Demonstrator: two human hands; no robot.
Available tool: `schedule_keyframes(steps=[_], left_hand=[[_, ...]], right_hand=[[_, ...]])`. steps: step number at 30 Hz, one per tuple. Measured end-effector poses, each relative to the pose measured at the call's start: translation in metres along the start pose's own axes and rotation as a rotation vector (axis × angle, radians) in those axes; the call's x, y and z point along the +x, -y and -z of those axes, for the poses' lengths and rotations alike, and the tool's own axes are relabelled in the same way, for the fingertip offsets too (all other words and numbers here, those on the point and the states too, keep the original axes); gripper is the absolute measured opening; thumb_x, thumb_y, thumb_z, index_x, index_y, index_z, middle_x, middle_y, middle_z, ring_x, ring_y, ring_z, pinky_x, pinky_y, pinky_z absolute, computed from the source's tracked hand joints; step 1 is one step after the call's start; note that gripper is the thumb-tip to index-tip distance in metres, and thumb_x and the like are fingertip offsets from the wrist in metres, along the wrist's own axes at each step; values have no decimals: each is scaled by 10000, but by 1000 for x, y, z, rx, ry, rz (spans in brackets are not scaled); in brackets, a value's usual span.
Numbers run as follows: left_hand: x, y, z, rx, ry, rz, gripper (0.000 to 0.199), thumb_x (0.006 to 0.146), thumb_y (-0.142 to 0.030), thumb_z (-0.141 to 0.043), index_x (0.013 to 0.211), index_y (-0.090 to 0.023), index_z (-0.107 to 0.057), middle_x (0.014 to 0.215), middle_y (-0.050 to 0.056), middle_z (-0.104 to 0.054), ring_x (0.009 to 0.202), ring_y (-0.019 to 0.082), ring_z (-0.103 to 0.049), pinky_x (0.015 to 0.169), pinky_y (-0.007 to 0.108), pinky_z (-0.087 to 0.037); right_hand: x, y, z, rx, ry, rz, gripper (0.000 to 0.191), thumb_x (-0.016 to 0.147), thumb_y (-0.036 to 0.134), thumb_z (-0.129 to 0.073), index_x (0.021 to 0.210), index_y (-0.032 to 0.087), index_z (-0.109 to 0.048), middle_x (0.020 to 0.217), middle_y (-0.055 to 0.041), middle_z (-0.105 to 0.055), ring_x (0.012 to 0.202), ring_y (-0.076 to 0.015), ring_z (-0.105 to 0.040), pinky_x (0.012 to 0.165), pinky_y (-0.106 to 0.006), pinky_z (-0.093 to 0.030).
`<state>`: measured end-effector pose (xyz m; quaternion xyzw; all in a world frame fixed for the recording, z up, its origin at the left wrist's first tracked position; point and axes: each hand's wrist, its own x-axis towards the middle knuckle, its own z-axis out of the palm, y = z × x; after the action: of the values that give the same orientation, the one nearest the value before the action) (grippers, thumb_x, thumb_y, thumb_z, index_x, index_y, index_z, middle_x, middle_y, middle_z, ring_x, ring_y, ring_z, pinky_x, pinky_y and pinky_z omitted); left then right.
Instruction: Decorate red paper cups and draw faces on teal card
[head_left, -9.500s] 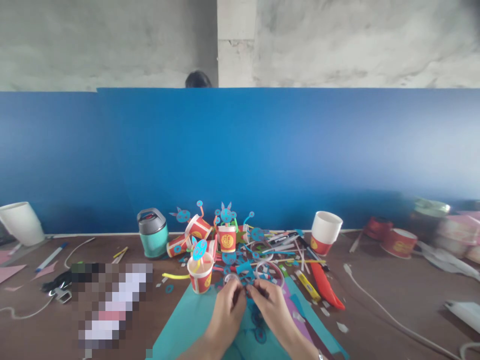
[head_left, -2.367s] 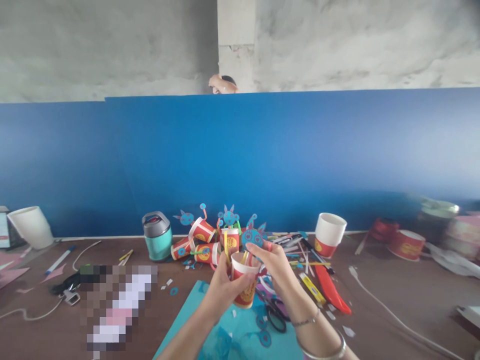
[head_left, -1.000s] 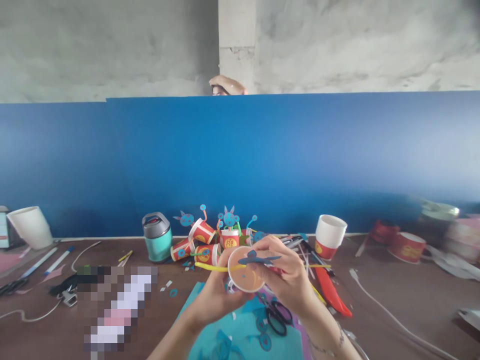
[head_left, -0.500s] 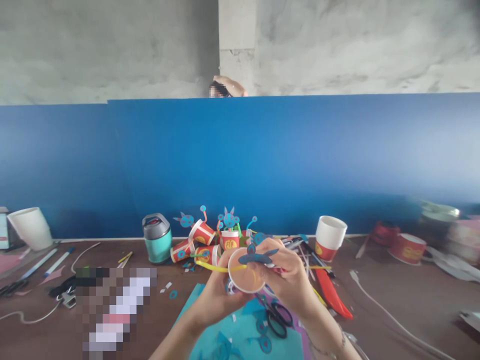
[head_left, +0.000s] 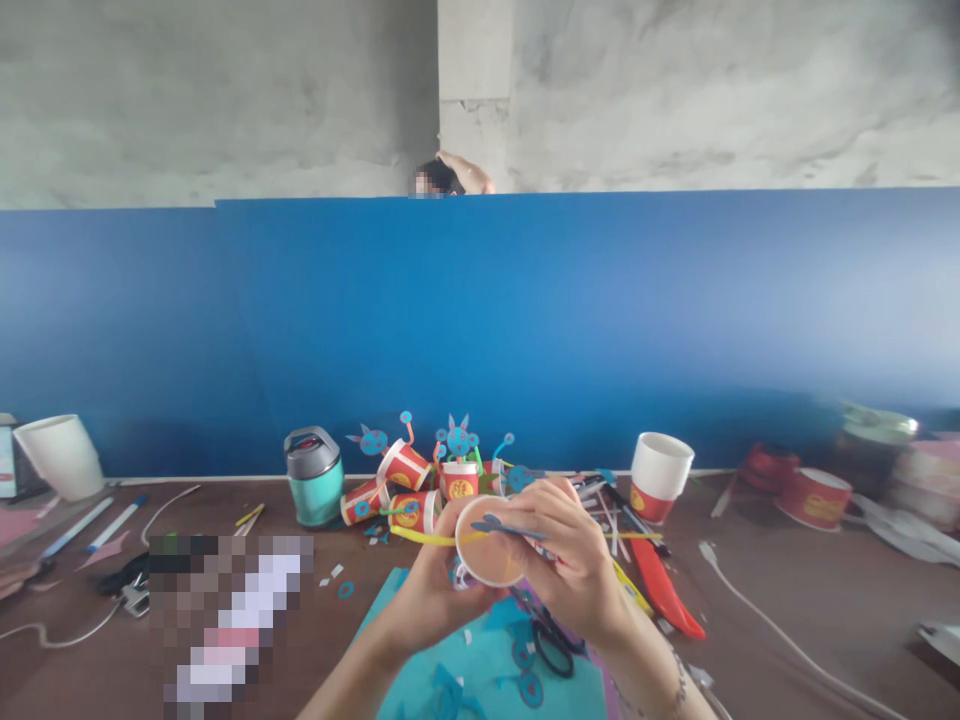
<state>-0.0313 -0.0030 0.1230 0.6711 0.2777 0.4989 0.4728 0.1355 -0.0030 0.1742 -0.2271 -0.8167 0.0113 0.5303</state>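
My left hand [head_left: 431, 585] is closed around a paper cup [head_left: 484, 565], its round pale face tipped toward me. A yellow straw [head_left: 420, 536] sticks out from the cup on the left and also crosses that face. Between the fingers of my right hand [head_left: 574, 560] is a blue paper cutout [head_left: 495, 524] with pointed ends, held over the cup and seen nearly edge-on. Below my hands, black-handled scissors [head_left: 553, 650] lie on a turquoise sheet [head_left: 420, 660] with blue paper scraps. Behind my hands stand and lie several red cups [head_left: 459, 480] with blue paper faces and straw arms.
A turquoise lidded jar [head_left: 315, 490] stands left of the cups. Stacked white-and-red cups [head_left: 661, 475], a red-handled tool [head_left: 664, 590] and a white cable [head_left: 780, 620] are on the right. A blue partition [head_left: 480, 330] rises behind the table, with a person's arm [head_left: 466, 173] above it.
My right hand has turned the blue cutout from a broad view to nearly edge-on over the cup. My left hand keeps its hold. A blurred hand-like shape has appeared at the far left edge.
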Motion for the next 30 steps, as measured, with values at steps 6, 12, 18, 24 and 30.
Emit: schedule_keyframes(steps=[6,12,18,24,30], left_hand=[[0,4,1,-39,-3,42,592,739,-291,-717,1271,-242,-463,1204,96,-577,1112,298,-543,916,390,-460],[4,5,-4,-165,-33,92,572,710,-286,-748,1223,-217,-504,1187,100,-604,1099,285,-555,913,374,-446],[7,4,-7,-305,-50,243,634,642,-310,-795,1194,-186,-510,1047,104,-660,911,252,-629,756,336,-485],[5,2,-13,-322,-32,312,602,598,-291,-825,1135,-180,-575,1034,89,-681,1003,274,-607,855,364,-445],[5,4,-17,-334,-32,333,577,568,-299,-842,1076,-179,-596,991,78,-697,931,259,-632,815,354,-455]], right_hand=[[-2,-4,-5,15,103,-62,210,834,146,-594,988,273,-658,840,-1,-692,754,-171,-601,765,-357,-392],[-4,-9,-12,-27,31,-287,91,824,235,-591,840,227,-680,759,-16,-660,743,-184,-575,783,-352,-396],[-8,-25,-18,-21,-69,-601,205,815,348,-586,703,179,-620,700,-23,-620,672,-169,-540,652,-283,-420],[-9,-40,-16,142,18,-766,222,770,346,-598,694,150,-668,665,-25,-636,677,-184,-562,619,-284,-431],[-7,-39,-17,422,45,-873,196,720,329,-645,758,144,-699,707,-33,-693,644,-192,-609,585,-289,-467]])
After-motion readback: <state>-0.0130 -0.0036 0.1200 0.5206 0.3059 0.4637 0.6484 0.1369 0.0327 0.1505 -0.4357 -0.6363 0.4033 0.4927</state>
